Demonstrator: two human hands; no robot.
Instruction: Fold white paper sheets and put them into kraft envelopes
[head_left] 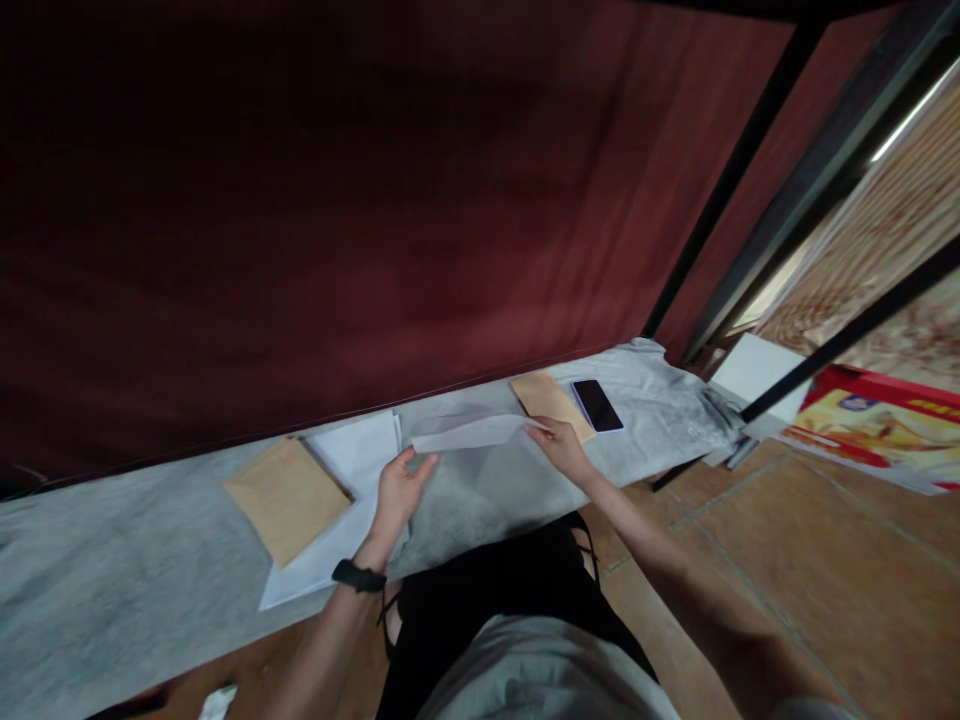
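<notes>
A white sheet of paper [472,432], folded into a narrow strip, hangs just above the grey cloth-covered table [120,560]. My left hand [401,490], with a black watch on the wrist, pinches its left end. My right hand [562,445] grips its right end. To the left lie a stack of white sheets [352,470] and a brown envelope [287,497] on top of them.
A second brown envelope [547,400] and a dark phone [597,405] lie on the table beyond my right hand. A dark red curtain [337,200] hangs behind the table. At the right are black metal bars [847,335], a tiled floor and a colourful printed board [877,420].
</notes>
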